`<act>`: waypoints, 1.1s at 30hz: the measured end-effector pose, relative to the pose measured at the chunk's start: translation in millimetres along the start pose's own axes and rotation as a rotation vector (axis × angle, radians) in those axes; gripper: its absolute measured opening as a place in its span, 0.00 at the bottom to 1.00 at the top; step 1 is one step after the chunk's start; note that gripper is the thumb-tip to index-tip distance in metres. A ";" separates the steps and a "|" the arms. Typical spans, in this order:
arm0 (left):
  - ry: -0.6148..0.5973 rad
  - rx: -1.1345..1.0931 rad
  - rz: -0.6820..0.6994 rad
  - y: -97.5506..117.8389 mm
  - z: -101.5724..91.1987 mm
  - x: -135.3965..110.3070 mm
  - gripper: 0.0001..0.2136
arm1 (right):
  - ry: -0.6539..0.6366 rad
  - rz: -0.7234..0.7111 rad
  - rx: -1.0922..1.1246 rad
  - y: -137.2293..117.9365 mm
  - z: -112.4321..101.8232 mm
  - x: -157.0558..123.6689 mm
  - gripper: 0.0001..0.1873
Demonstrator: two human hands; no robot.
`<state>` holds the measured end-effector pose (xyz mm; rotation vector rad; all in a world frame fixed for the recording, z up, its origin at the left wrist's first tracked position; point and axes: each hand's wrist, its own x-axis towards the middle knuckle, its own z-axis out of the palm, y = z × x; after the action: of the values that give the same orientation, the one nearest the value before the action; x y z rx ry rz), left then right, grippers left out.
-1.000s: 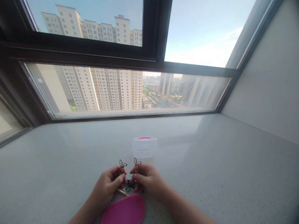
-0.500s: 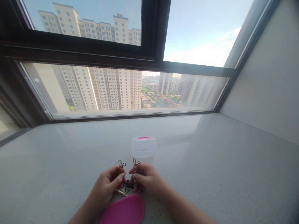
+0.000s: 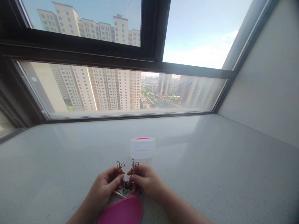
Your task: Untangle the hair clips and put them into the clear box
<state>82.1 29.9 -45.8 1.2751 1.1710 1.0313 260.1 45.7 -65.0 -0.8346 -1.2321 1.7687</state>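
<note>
My left hand point(image 3: 107, 184) pinches a small bronze wire piece shaped like rabbit ears point(image 3: 120, 166), held upright. My right hand point(image 3: 145, 181) pinches a matching rabbit-ear wire piece point(image 3: 134, 165) beside it. The two pieces stand close together without touching. Between and below my fingers lie more small dark wire pieces point(image 3: 125, 188) on the grey stone sill point(image 3: 210, 168). Just behind my hands stands a clear plastic jar point(image 3: 142, 150). A pink lid point(image 3: 121, 212) lies flat below my wrists at the near edge.
A dark-framed window point(image 3: 154, 60) runs along the back of the sill, with tall buildings outside. A plain wall point(image 3: 268, 81) closes the right side. The sill stretches wide to the left and right of my hands.
Both hands and their wire pieces hold the same pose. The whole view has shifted a little to the left and down.
</note>
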 end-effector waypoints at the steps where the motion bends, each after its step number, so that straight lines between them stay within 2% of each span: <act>1: 0.002 -0.002 -0.001 -0.3 0.0 -0.1 0.13 | 0.002 0.000 0.001 0.3 0.1 0.0 0.22; 9: 0.026 -0.018 -0.015 -6.0 -2.7 1.7 0.14 | 0.003 0.001 0.001 2.1 0.1 1.7 0.21; 24: 0.009 -0.043 -0.042 -3.7 -3.2 -0.9 0.13 | -0.001 -0.012 -0.036 1.9 -0.5 -0.5 0.16; 33: 0.023 -0.021 -0.037 -6.9 -2.4 -0.6 0.13 | -0.019 -0.018 -0.050 2.5 -0.5 -0.4 0.19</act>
<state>79.2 29.3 -52.5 1.2238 1.1943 1.0305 260.1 45.0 -67.4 -0.8345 -1.2968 1.7416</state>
